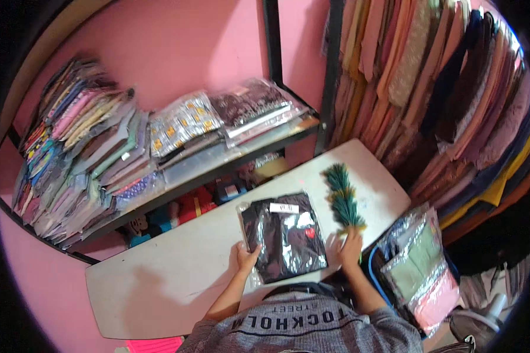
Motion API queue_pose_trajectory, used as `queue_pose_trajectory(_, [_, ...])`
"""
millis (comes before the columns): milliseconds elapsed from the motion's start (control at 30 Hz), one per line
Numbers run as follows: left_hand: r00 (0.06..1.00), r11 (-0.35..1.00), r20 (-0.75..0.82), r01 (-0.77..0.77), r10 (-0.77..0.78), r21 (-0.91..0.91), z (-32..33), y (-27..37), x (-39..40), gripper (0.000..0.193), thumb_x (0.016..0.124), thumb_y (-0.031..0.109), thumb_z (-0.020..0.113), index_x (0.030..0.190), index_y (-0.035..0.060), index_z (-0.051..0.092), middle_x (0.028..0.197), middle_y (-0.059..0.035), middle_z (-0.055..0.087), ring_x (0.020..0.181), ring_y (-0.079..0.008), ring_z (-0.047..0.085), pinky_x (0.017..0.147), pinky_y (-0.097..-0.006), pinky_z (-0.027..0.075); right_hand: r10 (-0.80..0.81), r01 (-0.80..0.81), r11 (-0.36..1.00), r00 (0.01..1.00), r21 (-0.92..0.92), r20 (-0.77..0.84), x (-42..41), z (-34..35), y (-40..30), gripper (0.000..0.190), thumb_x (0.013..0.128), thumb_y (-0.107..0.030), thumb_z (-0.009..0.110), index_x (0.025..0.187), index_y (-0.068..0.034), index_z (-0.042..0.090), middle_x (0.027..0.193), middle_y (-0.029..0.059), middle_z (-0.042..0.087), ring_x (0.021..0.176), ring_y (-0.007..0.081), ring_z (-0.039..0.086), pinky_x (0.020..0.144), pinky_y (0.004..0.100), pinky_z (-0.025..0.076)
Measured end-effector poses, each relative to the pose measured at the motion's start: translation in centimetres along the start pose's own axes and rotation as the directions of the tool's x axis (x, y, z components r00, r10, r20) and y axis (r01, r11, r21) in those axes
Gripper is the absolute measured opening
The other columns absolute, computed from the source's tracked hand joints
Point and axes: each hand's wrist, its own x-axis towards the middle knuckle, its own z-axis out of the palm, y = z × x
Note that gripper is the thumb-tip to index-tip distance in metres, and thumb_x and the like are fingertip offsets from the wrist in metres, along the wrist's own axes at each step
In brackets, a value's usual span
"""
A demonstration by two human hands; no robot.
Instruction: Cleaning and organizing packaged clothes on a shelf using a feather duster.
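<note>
A folded black garment [287,247] in a clear plastic bag lies on the white table [181,269] in front of me. It shows a small red heart and a white label with writing near its far edge. My left hand [248,259] grips the bag's left edge, thumb on top and fingers at the side. To the right of the bag, my right hand [351,248] is closed around the near end of a green duster [342,198] with yellow bands. The duster's bristles point away from me, over the table.
Beyond the table, a dark-framed shelf [243,150] carries stacks of bagged folded clothes [101,137]. Many hanging garments [424,88] fill the right side. An open bin with a blue rim [373,269] holds more bagged clothes [417,256]. A grey fan [477,324] stands at lower right.
</note>
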Motion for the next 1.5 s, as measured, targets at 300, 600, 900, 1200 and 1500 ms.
queue_pose_trajectory(300, [0.954,0.889,0.274,0.015,0.125,-0.458,2.1,7.4,-0.4,0.032,0.075,0.007,0.063,0.103,0.0023,0.048,0.084,-0.0029,0.057,0.071,-0.0108,0.054,0.062,-0.0245,0.044,-0.074,-0.294,0.428,0.931,0.855,0.357,-1.5,6.1,-2.2,0.061,0.061,-0.009,0.073,0.114,0.002,0.045,0.073,0.0040,0.055,0.068,0.0110,0.053,0.064,0.0227,0.042])
queue_pose_trajectory(600, [0.922,0.816,0.115,-0.263,0.369,-0.514,-1.6,20.4,2.3,0.026,0.075,0.008,0.063,0.098,-0.0007,0.054,0.087,-0.0015,0.059,0.078,-0.0099,0.054,0.070,-0.0250,0.044,-0.222,0.173,0.581,0.974,0.795,-0.049,10.4,-2.2,-6.4,0.049,0.061,-0.011,0.071,0.106,-0.001,0.055,0.067,0.0030,0.048,0.054,0.0094,0.037,0.047,0.0221,0.031])
queue_pose_trajectory(900, [0.860,0.669,-0.096,-0.455,0.501,-0.588,-5.9,37.3,23.5,0.040,0.077,0.012,0.060,0.113,0.0033,0.045,0.105,-0.0056,0.053,0.096,-0.0159,0.049,0.086,-0.0312,0.037,-0.511,0.425,0.193,0.813,0.884,-0.279,39.4,-6.0,-20.4,0.055,0.064,-0.002,0.065,0.116,0.001,0.048,0.112,0.0080,0.053,0.104,0.0135,0.047,0.090,0.0253,0.035])
queue_pose_trajectory(1200, [0.990,0.995,-0.137,-0.050,0.038,-0.086,-4.1,35.3,36.2,0.057,0.075,0.029,0.063,0.113,-0.0071,0.041,0.100,-0.0186,0.056,0.093,-0.0264,0.053,0.086,-0.0337,0.038,-0.276,0.201,0.901,0.950,0.385,0.149,51.8,3.6,-22.6,0.053,0.077,-0.038,0.056,0.116,-0.002,0.047,0.108,0.0225,0.054,0.102,0.0368,0.051,0.087,0.0394,0.039])
queue_pose_trajectory(1500, [0.796,0.835,-0.312,-0.393,0.519,0.386,-4.2,33.6,36.8,0.059,0.070,0.018,0.067,0.114,-0.0067,0.037,0.105,-0.0288,0.049,0.097,-0.0403,0.050,0.086,-0.0407,0.038,-0.200,0.081,0.885,0.955,0.458,0.218,49.8,2.9,-22.0,0.044,0.077,-0.037,0.058,0.108,-0.006,0.052,0.101,0.0179,0.056,0.090,0.0351,0.055,0.075,0.0428,0.043])
